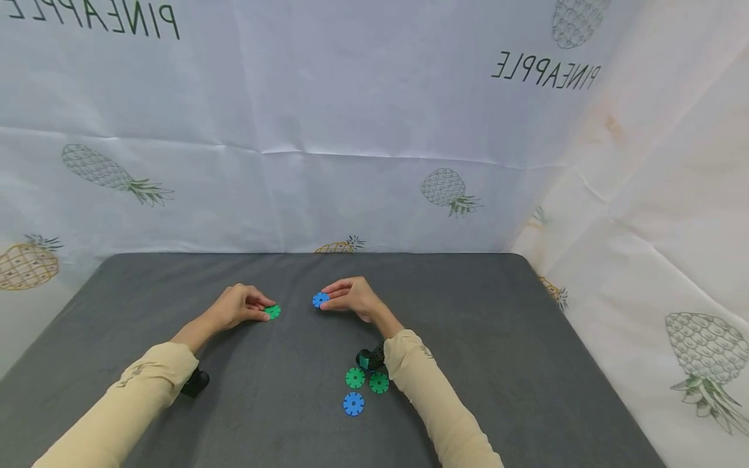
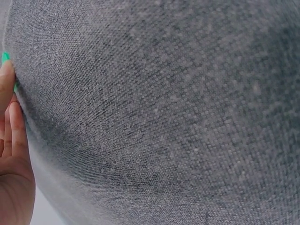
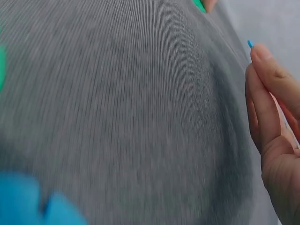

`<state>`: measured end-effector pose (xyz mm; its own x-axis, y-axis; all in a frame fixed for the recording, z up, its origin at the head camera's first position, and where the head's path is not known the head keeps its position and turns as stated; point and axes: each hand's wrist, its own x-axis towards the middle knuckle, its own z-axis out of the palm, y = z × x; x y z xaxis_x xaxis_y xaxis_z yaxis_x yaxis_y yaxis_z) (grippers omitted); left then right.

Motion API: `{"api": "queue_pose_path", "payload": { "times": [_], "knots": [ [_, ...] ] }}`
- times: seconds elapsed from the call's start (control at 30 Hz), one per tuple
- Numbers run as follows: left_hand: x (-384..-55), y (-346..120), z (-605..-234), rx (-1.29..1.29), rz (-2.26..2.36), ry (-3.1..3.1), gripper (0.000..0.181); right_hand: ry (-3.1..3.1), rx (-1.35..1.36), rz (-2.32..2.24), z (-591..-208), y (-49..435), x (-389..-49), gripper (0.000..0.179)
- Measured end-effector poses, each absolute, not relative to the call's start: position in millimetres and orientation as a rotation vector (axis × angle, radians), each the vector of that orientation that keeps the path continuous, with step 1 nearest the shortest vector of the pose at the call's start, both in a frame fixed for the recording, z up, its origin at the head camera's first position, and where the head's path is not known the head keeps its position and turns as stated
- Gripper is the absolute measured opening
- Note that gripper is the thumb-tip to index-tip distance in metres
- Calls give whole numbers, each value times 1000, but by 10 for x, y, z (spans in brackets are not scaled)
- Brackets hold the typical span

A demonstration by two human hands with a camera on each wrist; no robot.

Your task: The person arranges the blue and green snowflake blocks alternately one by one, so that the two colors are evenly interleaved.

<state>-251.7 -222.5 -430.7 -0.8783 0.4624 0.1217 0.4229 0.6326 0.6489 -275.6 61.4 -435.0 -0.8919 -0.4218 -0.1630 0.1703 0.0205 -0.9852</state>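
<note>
Between thumb and fingers, my left hand (image 1: 242, 304) pinches a green notched disc (image 1: 273, 312) over the far part of the grey table. To its right, my right hand (image 1: 353, 298) pinches a blue notched disc (image 1: 320, 299) by its edge. A small gap parts the two discs. In the left wrist view only a sliver of the green disc (image 2: 5, 57) shows past the thumb. The right wrist view shows the blue disc (image 3: 250, 43) as a thin edge at the thumb tip.
Two more green discs (image 1: 355, 377) (image 1: 379, 383) and a blue disc (image 1: 354, 403) lie near the right forearm. A black wrist camera (image 1: 370, 359) sits under the right sleeve, another (image 1: 196, 383) under the left. A pineapple-print cloth (image 1: 374, 117) hangs behind the grey table (image 1: 281, 403).
</note>
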Motion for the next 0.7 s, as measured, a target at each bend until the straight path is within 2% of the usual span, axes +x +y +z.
{"api": "queue_pose_path", "payload": {
  "times": [0.7],
  "knots": [
    [-2570, -2211, -4316, 728, 1045, 2801, 24, 2100, -11, -1871, -4355, -13, -2650, 26]
  ]
}}
